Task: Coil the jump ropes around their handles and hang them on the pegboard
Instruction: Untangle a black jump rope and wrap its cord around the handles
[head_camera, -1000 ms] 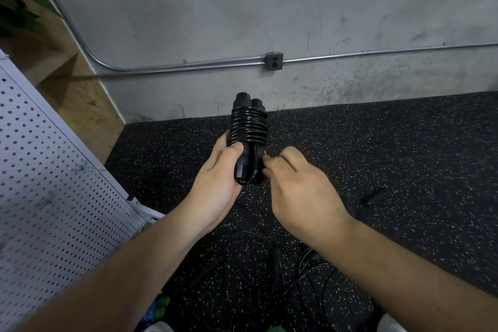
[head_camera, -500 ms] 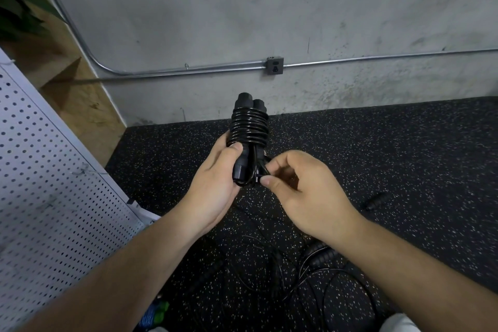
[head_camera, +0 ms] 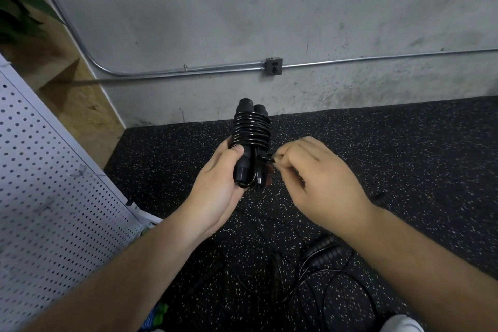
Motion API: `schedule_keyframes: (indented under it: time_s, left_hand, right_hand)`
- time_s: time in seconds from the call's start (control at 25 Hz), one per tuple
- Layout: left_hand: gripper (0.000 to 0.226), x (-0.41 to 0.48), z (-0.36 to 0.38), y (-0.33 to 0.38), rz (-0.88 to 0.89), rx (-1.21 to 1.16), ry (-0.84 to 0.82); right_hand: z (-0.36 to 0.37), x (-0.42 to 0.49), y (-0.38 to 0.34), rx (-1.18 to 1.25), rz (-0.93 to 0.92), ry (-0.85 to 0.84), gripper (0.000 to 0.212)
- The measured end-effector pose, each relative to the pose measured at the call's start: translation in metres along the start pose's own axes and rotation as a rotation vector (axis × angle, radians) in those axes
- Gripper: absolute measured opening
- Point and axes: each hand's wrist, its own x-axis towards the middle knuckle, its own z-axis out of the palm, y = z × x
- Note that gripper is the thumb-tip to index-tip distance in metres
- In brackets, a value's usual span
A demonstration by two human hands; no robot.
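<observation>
**Tucking In the Last Bit of Rope**

Down low, closest to the person, thin black loose jump ropes (head_camera: pixel 331 277) lie in a tangle on the black speckled rubber floor (head_camera: pixel 404 156). They are not wound up yet. I think they are waiting for their turn.

On the left is the white metal pegboard full of little holes (head_camera: pixel 54 197). It is near the left arm, so it is easy to reach when it is time to hang things. No rope hangs on the part that shows.

A bit further out are the two hands. The left hand (head_camera: pixel 215 186) wraps around the bottom of the black coiled jump rope bundle (head_camera: pixel 250 135), with the thumb pressed on the front. It keeps the two handles side by side and pointing up, so the rings of rope do not slide off. The rope goes round and round the handles in tight, shiny loops.

The right hand (head_camera: pixel 312 175) is just beside the bundle. Its fingers are curled in, and the tips pinch the short black rope end (head_camera: pixel 270 159) that sticks out under the loops. I think it is tucking this end in so the coil will not come undone.

The bundle is up in the air, well apart from the pegboard.

Far back is the grey concrete wall (head_camera: pixel 242 8) with a thin silver pipe (head_camera: pixel 188 70) and a small grey outlet box (head_camera: pixel 274 67).
</observation>
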Motion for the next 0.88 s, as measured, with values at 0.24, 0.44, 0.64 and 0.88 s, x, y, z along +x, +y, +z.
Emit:
schedule_keyframes:
  time_s: [0.24, 0.44, 0.64, 0.88]
  left_hand:
    - [0.035, 0.001, -0.002, 0.005, 0.022, -0.024, -0.006]
    - [0.038, 0.001, -0.003, 0.002, 0.022, 0.041, -0.020]
    - [0.038, 0.001, -0.006, 0.003, 0.020, 0.036, -0.013]
    - [0.038, -0.002, -0.003, -0.001, 0.008, 0.080, -0.049]
  right_hand:
    - [0.018, -0.005, 0.001, -0.175, -0.132, 0.033, 0.017]
    - [0.019, -0.005, -0.008, 0.068, 0.061, 0.055, 0.010]
    - [0.021, -0.010, -0.017, 0.252, 0.173, 0.015, 0.016]
    - [0.016, -0.009, -0.033, 0.567, 0.608, 0.179, 0.028]
